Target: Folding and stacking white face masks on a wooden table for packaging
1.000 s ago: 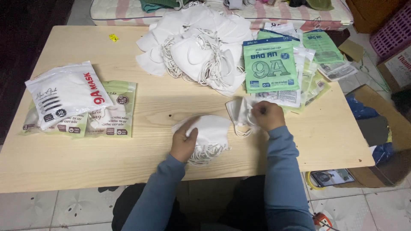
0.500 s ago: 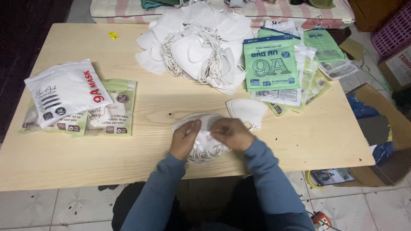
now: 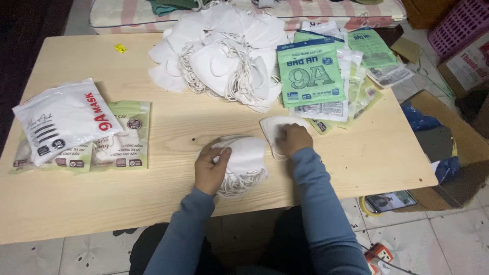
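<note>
Your left hand (image 3: 210, 170) clamped small mask stack (image 3: 243, 162), fingers curled over it; right hand (image 3: 293, 139) pressed closed on single mask (image 3: 272, 127). Risk: dangling ear loops could snag, stack near worktop (image 3: 153, 203) edge could slide off.

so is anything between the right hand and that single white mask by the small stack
Nothing visible: the right hand already rests on the single white mask, while the left hand holds the small stack of masks beside it.

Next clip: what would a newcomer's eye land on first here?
Probably the big heap of loose white masks at the far middle of the wooden table. Next, the left hand resting on a small stack of masks near the front edge, the right hand on a single mask beside it.
</note>
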